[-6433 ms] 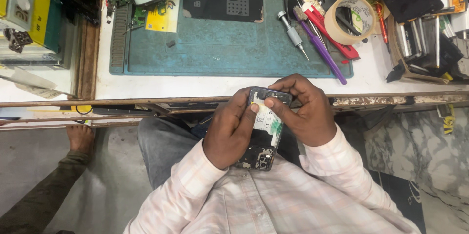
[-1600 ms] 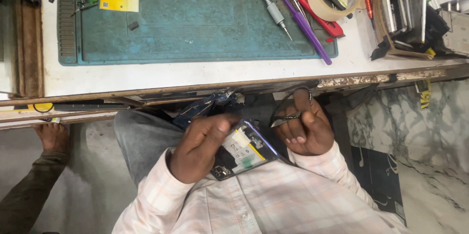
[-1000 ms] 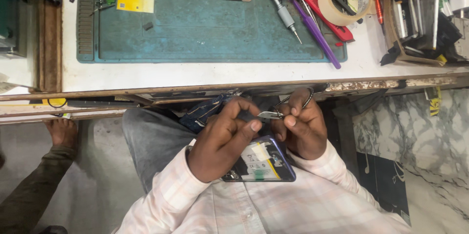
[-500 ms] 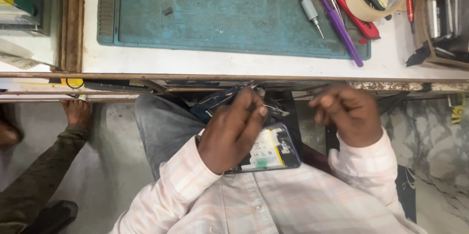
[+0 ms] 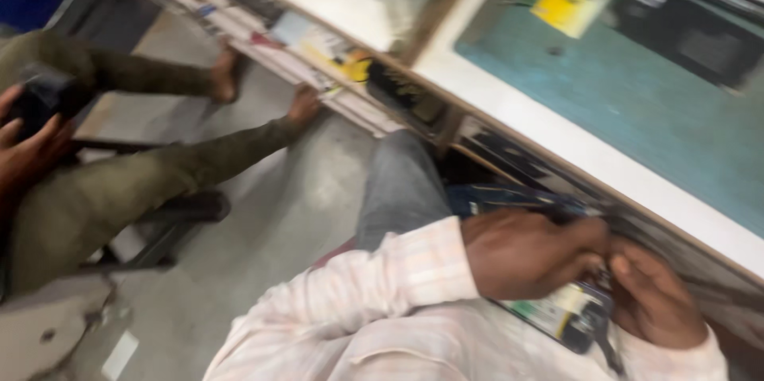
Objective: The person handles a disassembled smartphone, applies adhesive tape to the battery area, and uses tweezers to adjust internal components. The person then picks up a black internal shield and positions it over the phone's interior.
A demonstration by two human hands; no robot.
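Thing: opened phone point(image 5: 567, 316), dark frame, pale green and white parts showing inside; blurred, finer detail not readable.
Place: in the lap, near right, just below the bench point(image 5: 557, 150) edge.
Axis: long side slanting from near right up toward far left; which end is the top, cannot tell.
Left hand point(image 5: 529, 250): curled over the phone's upper end, gripping it.
Right hand point(image 5: 656, 297): closed against the phone's right edge, fingertips meeting the left hand's.
Far right: teal mat point(image 5: 637, 103) on the bench.
Far left: another person's hand point(image 5: 28, 146) holding a dark object.
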